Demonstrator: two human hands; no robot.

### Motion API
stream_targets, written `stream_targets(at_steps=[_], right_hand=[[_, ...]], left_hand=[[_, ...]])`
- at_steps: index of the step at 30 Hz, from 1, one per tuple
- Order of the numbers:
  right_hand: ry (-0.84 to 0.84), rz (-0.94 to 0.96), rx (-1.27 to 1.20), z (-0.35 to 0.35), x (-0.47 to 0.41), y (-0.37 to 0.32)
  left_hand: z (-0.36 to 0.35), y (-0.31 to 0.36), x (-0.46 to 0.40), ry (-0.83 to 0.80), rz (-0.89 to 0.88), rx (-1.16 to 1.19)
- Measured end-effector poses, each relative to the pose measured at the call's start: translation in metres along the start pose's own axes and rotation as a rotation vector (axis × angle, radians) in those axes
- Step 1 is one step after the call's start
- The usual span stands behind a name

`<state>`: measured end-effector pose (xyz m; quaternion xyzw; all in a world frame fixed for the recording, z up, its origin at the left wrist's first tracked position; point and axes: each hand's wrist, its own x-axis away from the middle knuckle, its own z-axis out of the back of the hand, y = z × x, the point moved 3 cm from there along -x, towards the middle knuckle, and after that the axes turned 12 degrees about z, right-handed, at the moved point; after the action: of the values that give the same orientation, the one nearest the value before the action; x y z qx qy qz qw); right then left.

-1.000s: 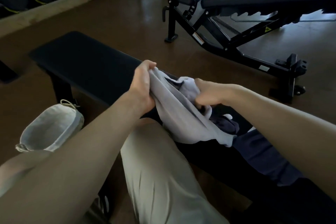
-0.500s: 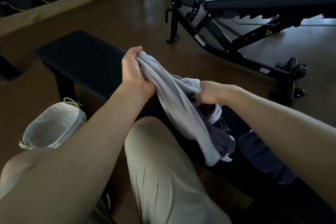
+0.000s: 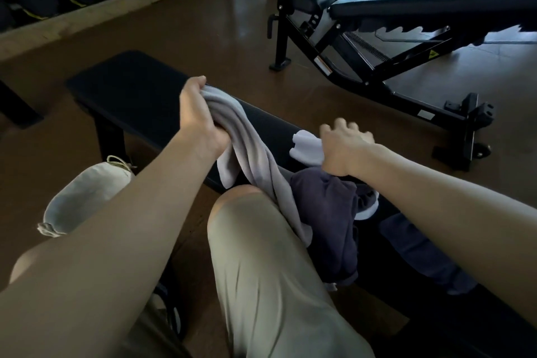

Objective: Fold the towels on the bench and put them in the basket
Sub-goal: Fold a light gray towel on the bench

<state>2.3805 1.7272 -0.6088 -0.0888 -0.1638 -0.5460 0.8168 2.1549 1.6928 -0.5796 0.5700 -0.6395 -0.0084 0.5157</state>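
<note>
While the left hand (image 3: 200,116) grips the grey towel (image 3: 255,163), the right hand (image 3: 343,148) seemingly holds none.

Far end of the flat bench (image 3: 128,87) is bare pad, open room for a hand beyond the left hand (image 3: 197,116). Middle of the bench blocked: grey towel (image 3: 250,154) hangs from that hand across the pad and over the knee (image 3: 247,212); dark towel heap (image 3: 328,212) and white towel (image 3: 308,145) sit just beside it under the right hand (image 3: 344,148). Basket (image 3: 78,200) on the floor left of the bench, mouth open upward, partly covered by the left forearm. Floor strip between the bench and the adjustable bench (image 3: 406,46) is open.
</note>
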Motion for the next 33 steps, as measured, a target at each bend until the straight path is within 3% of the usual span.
stream_targets(at_steps=[1,3,6,9,12,21,24,28,30,33], right_hand=[[-0.023,0.097,-0.058,0.006,0.002,-0.011],[-0.264,0.232,-0.199,0.008,0.007,-0.03],[-0.548,0.227,-0.265,-0.004,0.016,-0.037],[-0.371,0.318,-0.042,-0.01,0.019,-0.032],[-0.29,0.279,-0.105,-0.009,0.02,-0.023],[-0.389,0.102,-0.134,-0.017,0.015,-0.002],[-0.508,0.014,-0.144,-0.018,0.015,0.005],[-0.522,0.084,0.137,-0.003,0.01,-0.009],[-0.421,0.153,0.109,0.013,-0.001,-0.027],[-0.022,0.324,-0.364,0.053,-0.024,-0.057]], left_hand=[[-0.001,-0.003,-0.002,-0.001,0.004,-0.023],[-0.004,-0.009,-0.005,0.0,0.009,-0.083],[-0.008,-0.015,-0.007,-0.019,0.017,-0.178],[-0.01,-0.017,-0.006,-0.048,0.026,-0.205],[-0.01,-0.011,-0.004,-0.029,0.018,-0.142],[-0.007,0.032,0.0,0.017,-0.175,0.217],[-0.01,0.051,-0.003,-0.029,-0.262,0.485],[-0.01,0.064,-0.012,-0.054,-0.214,0.385],[-0.013,0.055,-0.01,-0.091,-0.178,0.366],[-0.009,0.05,-0.011,0.002,-0.135,0.181]])
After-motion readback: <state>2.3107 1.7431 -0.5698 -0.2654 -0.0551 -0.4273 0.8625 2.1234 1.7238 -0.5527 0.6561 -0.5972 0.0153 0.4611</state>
